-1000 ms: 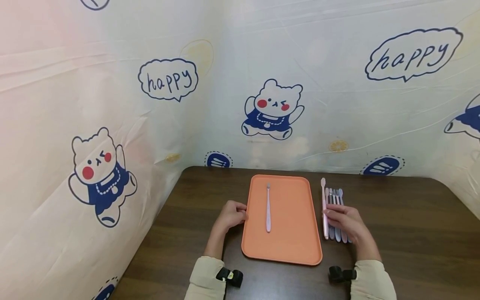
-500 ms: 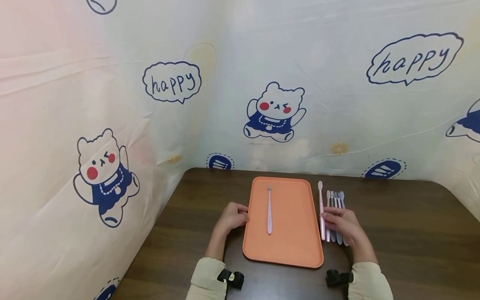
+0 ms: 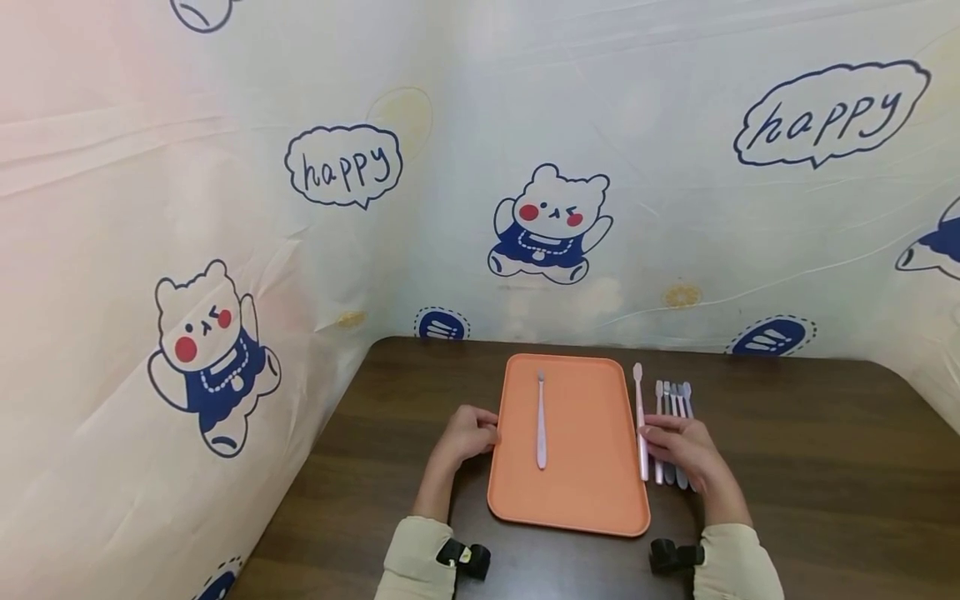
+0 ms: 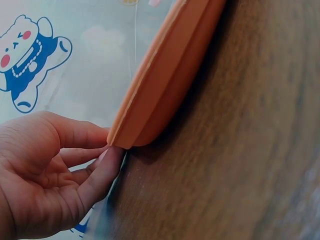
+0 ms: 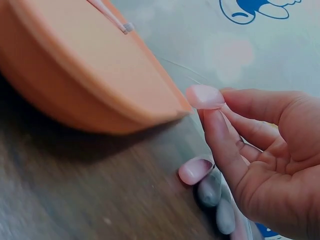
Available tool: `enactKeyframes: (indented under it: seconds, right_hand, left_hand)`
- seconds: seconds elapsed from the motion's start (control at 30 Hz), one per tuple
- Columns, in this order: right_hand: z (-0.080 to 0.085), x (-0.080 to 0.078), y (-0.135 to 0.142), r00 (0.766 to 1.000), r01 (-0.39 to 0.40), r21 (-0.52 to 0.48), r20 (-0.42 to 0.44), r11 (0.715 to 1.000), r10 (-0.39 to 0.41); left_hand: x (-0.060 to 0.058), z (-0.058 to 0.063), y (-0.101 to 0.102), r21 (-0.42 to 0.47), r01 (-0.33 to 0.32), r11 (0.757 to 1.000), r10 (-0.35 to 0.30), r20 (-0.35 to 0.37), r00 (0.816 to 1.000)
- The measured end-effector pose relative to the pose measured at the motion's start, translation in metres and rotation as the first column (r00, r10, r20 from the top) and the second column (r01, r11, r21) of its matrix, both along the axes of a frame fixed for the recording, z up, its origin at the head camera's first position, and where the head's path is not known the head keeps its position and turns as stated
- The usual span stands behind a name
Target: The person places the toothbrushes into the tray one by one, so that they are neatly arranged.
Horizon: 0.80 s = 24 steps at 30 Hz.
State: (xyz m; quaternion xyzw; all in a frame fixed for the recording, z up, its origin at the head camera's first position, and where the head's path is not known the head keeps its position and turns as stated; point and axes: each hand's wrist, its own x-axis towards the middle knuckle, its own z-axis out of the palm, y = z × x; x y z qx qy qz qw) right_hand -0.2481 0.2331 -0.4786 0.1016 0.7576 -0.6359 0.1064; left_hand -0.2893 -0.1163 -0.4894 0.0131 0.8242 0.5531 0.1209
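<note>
An orange tray (image 3: 585,450) lies on the table in the head view, one pale toothbrush (image 3: 542,429) set lengthwise on its left half. My left hand (image 3: 467,433) pinches the tray's left rim between thumb and fingers, as the left wrist view also shows. At the opposite side, my right hand (image 3: 686,446) pinches a pink toothbrush (image 3: 638,387) by its handle, thumb below and fingers above in the right wrist view (image 5: 202,96). This toothbrush is close to the tray's right edge, its head pointing away from me. Several more toothbrushes (image 3: 659,400) lie side by side partly under the right hand.
Dark wooden table (image 3: 817,467) runs on to both sides of the tray. A pale curtain (image 3: 675,217) printed with cartoon bears hangs behind the table and along its left.
My right hand has moved the pink toothbrush leftward, away from the row and closer to the tray. The left hand keeps its hold on the rim. The head view has shifted slightly.
</note>
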Motion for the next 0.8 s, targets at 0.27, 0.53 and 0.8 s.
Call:
enactKeyframes:
  seconds: [0.27, 0.53, 0.8]
  right_hand:
    - [-0.002, 0.000, -0.010, 1.000, -0.012, 0.016, -0.002, 1.000, 0.012]
    - [0.000, -0.003, -0.020, 0.999, -0.037, -0.022, -0.038, 0.999, 0.036]
    - [0.004, -0.006, -0.032, 0.998, -0.049, 0.015, -0.044, 0.999, 0.049]
  left_hand:
    - [0.001, -0.002, -0.001, -0.017, 0.002, 1.000, -0.002, 0.003, 1.000]
    - [0.001, -0.003, -0.001, -0.017, 0.007, 1.000, -0.007, -0.002, 1.000]
    - [0.000, -0.002, -0.001, -0.021, 0.005, 1.000, -0.006, -0.007, 1.000]
